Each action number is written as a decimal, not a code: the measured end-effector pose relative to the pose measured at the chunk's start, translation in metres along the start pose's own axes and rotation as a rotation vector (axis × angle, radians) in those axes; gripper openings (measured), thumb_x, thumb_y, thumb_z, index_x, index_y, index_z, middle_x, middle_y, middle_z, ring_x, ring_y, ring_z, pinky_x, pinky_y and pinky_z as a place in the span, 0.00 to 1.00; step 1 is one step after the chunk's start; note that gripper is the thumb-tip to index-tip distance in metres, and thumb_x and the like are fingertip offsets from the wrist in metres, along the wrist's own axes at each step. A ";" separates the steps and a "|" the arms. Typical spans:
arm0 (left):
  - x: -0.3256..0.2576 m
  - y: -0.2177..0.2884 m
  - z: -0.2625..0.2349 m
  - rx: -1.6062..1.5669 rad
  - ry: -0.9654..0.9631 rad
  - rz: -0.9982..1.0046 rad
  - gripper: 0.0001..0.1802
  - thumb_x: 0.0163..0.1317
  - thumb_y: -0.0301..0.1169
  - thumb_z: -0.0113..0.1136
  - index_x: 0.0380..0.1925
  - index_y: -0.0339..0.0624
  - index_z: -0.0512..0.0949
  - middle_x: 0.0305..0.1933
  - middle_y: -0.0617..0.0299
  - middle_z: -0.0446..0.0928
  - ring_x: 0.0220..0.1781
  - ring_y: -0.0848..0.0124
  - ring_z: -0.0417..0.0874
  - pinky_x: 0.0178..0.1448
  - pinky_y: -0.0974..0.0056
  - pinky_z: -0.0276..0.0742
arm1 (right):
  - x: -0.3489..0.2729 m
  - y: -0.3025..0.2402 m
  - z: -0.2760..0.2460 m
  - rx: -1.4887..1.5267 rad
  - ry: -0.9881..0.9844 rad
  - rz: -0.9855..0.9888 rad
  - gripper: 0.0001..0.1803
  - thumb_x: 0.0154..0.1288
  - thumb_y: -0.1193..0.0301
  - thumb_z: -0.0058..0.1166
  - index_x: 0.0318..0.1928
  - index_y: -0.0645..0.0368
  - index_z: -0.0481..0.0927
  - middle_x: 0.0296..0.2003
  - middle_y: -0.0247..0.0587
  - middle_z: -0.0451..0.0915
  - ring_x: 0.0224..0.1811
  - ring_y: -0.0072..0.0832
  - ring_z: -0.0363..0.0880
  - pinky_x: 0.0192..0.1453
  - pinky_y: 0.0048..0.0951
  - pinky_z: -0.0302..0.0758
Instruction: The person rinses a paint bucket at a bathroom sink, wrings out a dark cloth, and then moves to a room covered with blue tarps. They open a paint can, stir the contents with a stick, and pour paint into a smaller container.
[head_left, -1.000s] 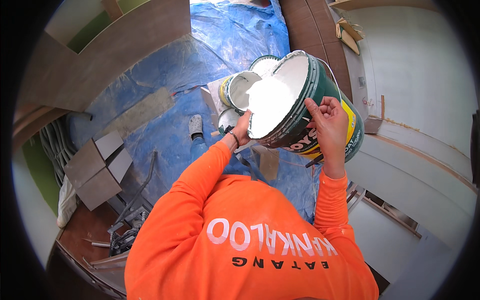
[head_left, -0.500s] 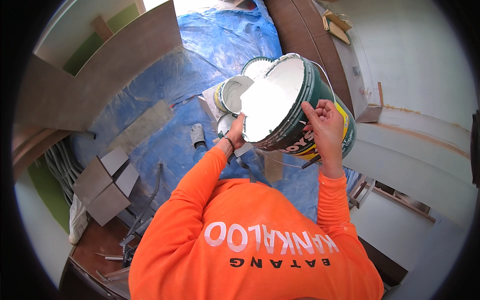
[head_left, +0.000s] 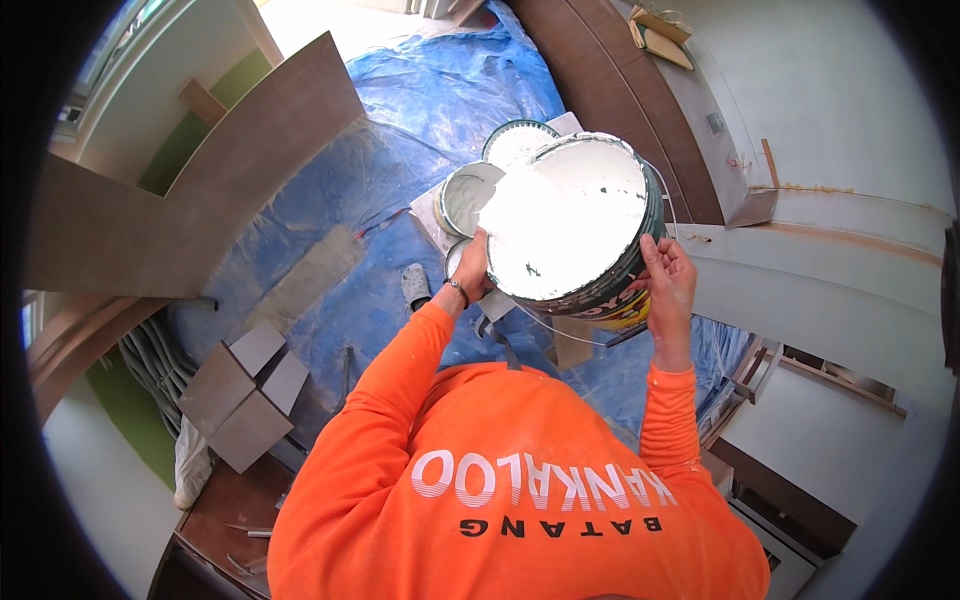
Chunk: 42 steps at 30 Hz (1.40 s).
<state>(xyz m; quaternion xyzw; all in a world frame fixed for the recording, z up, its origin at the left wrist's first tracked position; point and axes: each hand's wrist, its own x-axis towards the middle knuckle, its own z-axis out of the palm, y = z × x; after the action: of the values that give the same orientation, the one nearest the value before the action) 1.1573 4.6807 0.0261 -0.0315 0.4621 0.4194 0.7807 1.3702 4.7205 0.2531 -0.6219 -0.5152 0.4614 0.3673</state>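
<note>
Both my hands are on a large dark green paint pail (head_left: 590,300), tilted less than upright can be told. Thick white paint (head_left: 560,215) coats its inside, too glaring to tell how full it is. My left hand (head_left: 470,268) is closed on the rim at its left side. At the right, my right hand (head_left: 668,285) pinches the near right rim, thumb up. A thin wire handle (head_left: 545,328) hangs loose around the pail. Just beyond the pail's left rim stands a smaller open can (head_left: 445,208) with whitish paint inside. Behind that is a round green-rimmed container (head_left: 515,143), white inside.
Blue plastic sheeting (head_left: 420,100) covers the floor. A grey clog (head_left: 415,285) shows by my left forearm. Left are a grey box (head_left: 230,405), coiled grey hose (head_left: 160,360) and a brown panel (head_left: 250,150). A brown cabinet (head_left: 640,110) and pale wall stand right.
The pail has tipped back toward upright and slid slightly down and right, hiding more of its labelled side. Both hands stay on it. My view has shifted a little.
</note>
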 end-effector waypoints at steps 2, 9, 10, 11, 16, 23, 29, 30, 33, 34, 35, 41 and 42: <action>0.000 0.001 -0.001 0.013 0.005 0.018 0.36 0.80 0.58 0.33 0.72 0.41 0.66 0.66 0.60 0.79 0.60 0.66 0.84 0.59 0.59 0.82 | 0.002 0.003 -0.001 0.028 0.007 0.013 0.16 0.73 0.61 0.64 0.37 0.59 0.75 0.26 0.28 0.76 0.21 0.12 0.74 0.23 0.16 0.75; 0.013 -0.007 -0.006 0.054 0.013 0.114 0.37 0.81 0.57 0.33 0.73 0.36 0.65 0.65 0.58 0.79 0.58 0.68 0.85 0.55 0.61 0.83 | 0.002 0.033 -0.022 0.088 0.051 -0.004 0.17 0.74 0.60 0.63 0.37 0.59 0.75 0.28 0.29 0.78 0.25 0.11 0.73 0.25 0.17 0.71; 0.013 -0.006 -0.005 0.081 0.011 0.143 0.37 0.81 0.57 0.33 0.73 0.36 0.65 0.65 0.58 0.79 0.58 0.68 0.85 0.55 0.62 0.83 | 0.001 0.037 -0.025 0.088 0.067 -0.016 0.17 0.74 0.59 0.63 0.37 0.59 0.75 0.29 0.28 0.78 0.27 0.11 0.73 0.26 0.16 0.70; 0.012 -0.005 -0.005 0.108 0.009 0.173 0.38 0.81 0.57 0.33 0.73 0.36 0.64 0.65 0.58 0.79 0.58 0.68 0.85 0.56 0.62 0.82 | -0.001 0.040 -0.027 0.094 0.084 0.002 0.18 0.74 0.58 0.63 0.38 0.59 0.75 0.29 0.28 0.78 0.28 0.11 0.73 0.26 0.16 0.70; 0.003 -0.001 0.002 0.249 0.141 0.239 0.39 0.81 0.58 0.31 0.68 0.32 0.69 0.59 0.54 0.81 0.52 0.67 0.85 0.52 0.61 0.83 | -0.008 0.047 -0.034 0.124 0.115 0.022 0.19 0.71 0.56 0.66 0.40 0.59 0.76 0.31 0.28 0.79 0.29 0.11 0.73 0.27 0.16 0.69; 0.033 -0.006 -0.013 0.421 0.131 0.434 0.39 0.82 0.54 0.31 0.67 0.26 0.70 0.60 0.45 0.80 0.59 0.60 0.83 0.63 0.60 0.76 | -0.005 0.070 -0.042 0.095 0.174 0.084 0.18 0.67 0.63 0.69 0.45 0.62 0.78 0.33 0.29 0.79 0.31 0.13 0.73 0.32 0.19 0.71; 0.017 -0.005 0.008 0.823 0.154 0.619 0.37 0.83 0.52 0.31 0.65 0.24 0.70 0.61 0.34 0.79 0.63 0.47 0.80 0.68 0.55 0.71 | -0.031 0.119 -0.081 0.070 0.128 0.105 0.20 0.68 0.67 0.66 0.52 0.68 0.77 0.44 0.36 0.81 0.46 0.20 0.77 0.54 0.26 0.75; 0.015 -0.007 0.012 0.893 0.151 0.601 0.36 0.83 0.52 0.31 0.64 0.25 0.70 0.59 0.35 0.80 0.63 0.47 0.80 0.68 0.55 0.71 | -0.041 0.133 -0.093 0.121 0.138 0.137 0.21 0.68 0.68 0.65 0.55 0.69 0.76 0.46 0.38 0.81 0.48 0.21 0.78 0.56 0.26 0.75; 0.006 -0.015 0.030 1.000 0.185 0.699 0.36 0.83 0.52 0.29 0.66 0.30 0.70 0.50 0.29 0.80 0.57 0.36 0.80 0.61 0.48 0.74 | -0.060 0.154 -0.104 0.264 0.142 0.278 0.29 0.68 0.73 0.60 0.66 0.69 0.70 0.57 0.44 0.79 0.56 0.29 0.80 0.65 0.29 0.75; -0.003 -0.012 0.040 1.045 0.178 0.655 0.35 0.82 0.53 0.29 0.68 0.33 0.68 0.48 0.30 0.81 0.55 0.35 0.81 0.60 0.45 0.74 | -0.065 0.167 -0.107 0.332 0.143 0.296 0.29 0.68 0.74 0.60 0.67 0.68 0.69 0.57 0.44 0.79 0.56 0.30 0.80 0.65 0.30 0.76; -0.012 -0.011 0.049 1.081 0.175 0.615 0.35 0.82 0.53 0.29 0.71 0.35 0.65 0.47 0.30 0.82 0.53 0.34 0.81 0.58 0.43 0.74 | -0.069 0.178 -0.112 0.394 0.138 0.310 0.30 0.67 0.74 0.59 0.68 0.68 0.68 0.58 0.44 0.78 0.56 0.31 0.81 0.64 0.31 0.76; -0.019 -0.035 0.078 1.223 0.191 0.472 0.33 0.81 0.52 0.31 0.75 0.42 0.60 0.42 0.30 0.82 0.46 0.33 0.82 0.53 0.38 0.74 | -0.085 0.273 -0.138 0.644 0.134 0.360 0.34 0.66 0.77 0.58 0.71 0.62 0.64 0.63 0.42 0.73 0.63 0.32 0.75 0.68 0.35 0.75; -0.016 -0.039 0.080 1.215 0.189 0.492 0.33 0.81 0.51 0.31 0.75 0.42 0.60 0.43 0.30 0.82 0.46 0.32 0.82 0.53 0.38 0.74 | -0.083 0.286 -0.140 0.657 0.143 0.357 0.34 0.66 0.77 0.57 0.72 0.62 0.63 0.64 0.42 0.72 0.65 0.32 0.74 0.69 0.36 0.73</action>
<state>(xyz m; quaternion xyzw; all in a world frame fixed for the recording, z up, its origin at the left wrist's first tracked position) 1.2362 4.6800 0.0702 0.4843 0.6768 0.2455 0.4970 1.5863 4.5845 0.0457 -0.5815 -0.1966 0.6143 0.4959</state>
